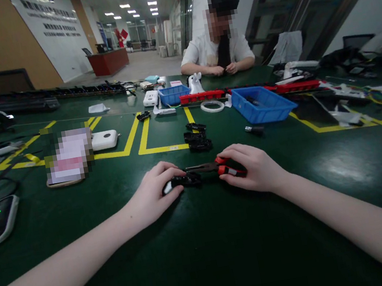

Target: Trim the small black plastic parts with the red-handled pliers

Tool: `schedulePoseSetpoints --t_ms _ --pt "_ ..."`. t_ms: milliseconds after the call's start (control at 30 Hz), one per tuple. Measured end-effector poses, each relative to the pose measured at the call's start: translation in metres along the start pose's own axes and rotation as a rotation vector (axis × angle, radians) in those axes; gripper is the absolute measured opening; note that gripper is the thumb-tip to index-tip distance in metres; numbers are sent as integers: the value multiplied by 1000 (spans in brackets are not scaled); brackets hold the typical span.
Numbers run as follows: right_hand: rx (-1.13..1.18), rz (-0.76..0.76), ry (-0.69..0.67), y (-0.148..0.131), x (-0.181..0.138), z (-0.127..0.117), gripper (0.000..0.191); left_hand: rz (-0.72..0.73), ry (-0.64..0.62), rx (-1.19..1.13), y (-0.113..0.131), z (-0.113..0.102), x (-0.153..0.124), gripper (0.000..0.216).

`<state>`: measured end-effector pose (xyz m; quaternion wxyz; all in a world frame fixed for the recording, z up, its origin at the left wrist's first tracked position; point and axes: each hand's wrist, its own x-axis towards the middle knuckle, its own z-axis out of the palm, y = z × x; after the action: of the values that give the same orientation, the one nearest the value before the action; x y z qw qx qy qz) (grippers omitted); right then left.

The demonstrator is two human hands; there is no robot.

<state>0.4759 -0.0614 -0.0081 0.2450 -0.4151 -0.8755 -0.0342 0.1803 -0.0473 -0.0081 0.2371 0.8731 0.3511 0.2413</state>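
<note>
My left hand [162, 187] is closed around a black part with a white end [190, 179], holding it low over the green table. Its exact kind I cannot make out. In my right hand [253, 166] are long-nose pliers [222, 166] with red and black handles. Their dark jaws point left and reach the fingertips of my left hand, just above the black part; whether they touch it I cannot tell. Several similar black parts [198, 141] lie in a cluster just beyond my hands.
A blue bin [263, 105] holding dark pieces stands at the right, with a small black cylinder [255, 130] before it. A smaller blue bin [174, 95], a white ring [212, 105] and a phone [70, 156] lie farther out. Across the table sits another person [217, 50].
</note>
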Motion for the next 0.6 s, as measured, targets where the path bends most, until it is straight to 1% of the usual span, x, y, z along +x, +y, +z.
schedulePoseSetpoints --t_ms 200,400,600 --pt "-27 -60 0 -1 0 -1 41 7 -12 -11 -3 1 1 22" --pt "-9 -39 -15 -2 1 -2 38 -20 -38 -51 -8 1 3 26" --pt "-7 -36 -46 -3 1 -3 36 -19 -45 -54 -7 0 3 25"
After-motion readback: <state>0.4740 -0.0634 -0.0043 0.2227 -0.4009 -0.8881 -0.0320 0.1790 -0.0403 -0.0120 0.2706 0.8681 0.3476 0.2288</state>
